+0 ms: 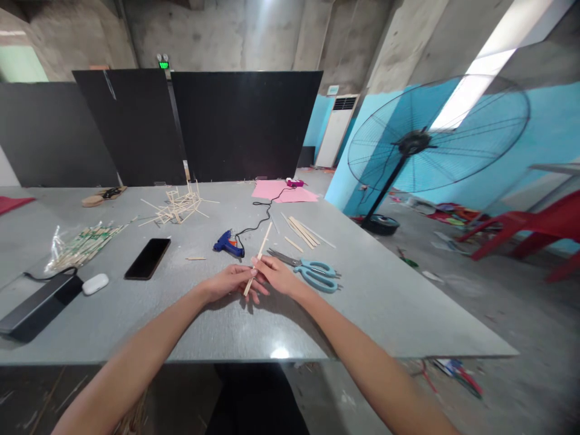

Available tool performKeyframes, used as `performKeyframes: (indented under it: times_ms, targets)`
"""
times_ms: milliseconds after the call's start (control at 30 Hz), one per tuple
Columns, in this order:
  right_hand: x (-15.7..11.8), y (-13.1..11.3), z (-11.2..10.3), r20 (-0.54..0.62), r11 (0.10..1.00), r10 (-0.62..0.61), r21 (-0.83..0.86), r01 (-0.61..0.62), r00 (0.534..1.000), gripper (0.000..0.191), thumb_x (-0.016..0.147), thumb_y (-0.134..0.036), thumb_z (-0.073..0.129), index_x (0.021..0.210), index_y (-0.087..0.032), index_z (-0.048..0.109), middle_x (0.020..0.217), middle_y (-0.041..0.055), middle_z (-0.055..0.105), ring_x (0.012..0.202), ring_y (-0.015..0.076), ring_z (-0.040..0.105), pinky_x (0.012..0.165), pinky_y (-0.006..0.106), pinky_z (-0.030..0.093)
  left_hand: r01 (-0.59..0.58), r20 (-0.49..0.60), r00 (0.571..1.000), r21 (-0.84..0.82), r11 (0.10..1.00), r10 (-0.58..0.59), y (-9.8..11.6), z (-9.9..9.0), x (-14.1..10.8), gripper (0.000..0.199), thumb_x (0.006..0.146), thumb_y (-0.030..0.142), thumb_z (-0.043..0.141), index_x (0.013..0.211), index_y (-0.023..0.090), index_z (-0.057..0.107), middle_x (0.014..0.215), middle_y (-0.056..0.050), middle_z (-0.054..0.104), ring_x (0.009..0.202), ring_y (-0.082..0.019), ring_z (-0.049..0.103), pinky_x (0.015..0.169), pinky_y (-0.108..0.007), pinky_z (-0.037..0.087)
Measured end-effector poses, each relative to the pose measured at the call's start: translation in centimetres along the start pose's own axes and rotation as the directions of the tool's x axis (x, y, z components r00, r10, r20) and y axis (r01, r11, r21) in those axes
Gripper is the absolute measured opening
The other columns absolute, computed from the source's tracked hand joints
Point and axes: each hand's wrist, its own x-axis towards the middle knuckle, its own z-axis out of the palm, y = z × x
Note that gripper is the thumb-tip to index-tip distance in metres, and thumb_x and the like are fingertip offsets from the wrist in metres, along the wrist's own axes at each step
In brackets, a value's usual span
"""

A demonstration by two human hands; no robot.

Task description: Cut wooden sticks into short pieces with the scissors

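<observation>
My left hand and my right hand meet near the table's front middle, both holding thin wooden sticks. The sticks slant up and away between my fingers. Just right of my right hand lie scissors with light blue handles, blades toward the upper left. Behind my hands a blue glue gun rests on its side, its black cord running back. Loose wooden sticks lie beyond the scissors. A short stick lies left of the glue gun.
On the grey table are a stick structure, a phone, a white case, a dark box, a bag of sticks and pink paper. A large fan stands right of the table.
</observation>
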Motion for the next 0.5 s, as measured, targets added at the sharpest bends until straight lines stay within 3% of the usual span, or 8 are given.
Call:
performKeyframes:
  times_ms: [333, 500]
  targets:
    - [0.51, 0.51, -0.10, -0.091, 0.999, -0.013, -0.044, 0.009, 0.996, 0.060, 0.097, -0.072, 0.043, 0.059, -0.024, 0.043, 0.053, -0.0038, 0.043, 0.052, 0.0140, 0.042, 0.056, 0.031, 0.035, 0.000, -0.067, 0.998, 0.002, 1.000, 0.000, 0.96, 0.84, -0.21, 0.060, 0.087, 0.064, 0.074, 0.108, 0.009, 0.074, 0.095, -0.020, 0.080, 0.069, -0.019, 0.073, 0.060, -0.027, 0.052]
    - [0.50, 0.35, 0.04, -0.036, 0.999, -0.007, -0.038, 0.006, 0.999, 0.060, 0.096, -0.075, 0.042, 0.064, -0.025, 0.044, 0.049, -0.0032, 0.046, 0.051, 0.0154, 0.044, 0.056, 0.031, 0.034, 0.002, -0.093, 0.996, 0.020, 1.000, 0.000, 0.74, 0.78, -0.16, 0.056, 0.085, 0.063, 0.076, 0.101, 0.010, 0.074, 0.095, -0.018, 0.079, 0.068, -0.017, 0.070, 0.064, -0.027, 0.051]
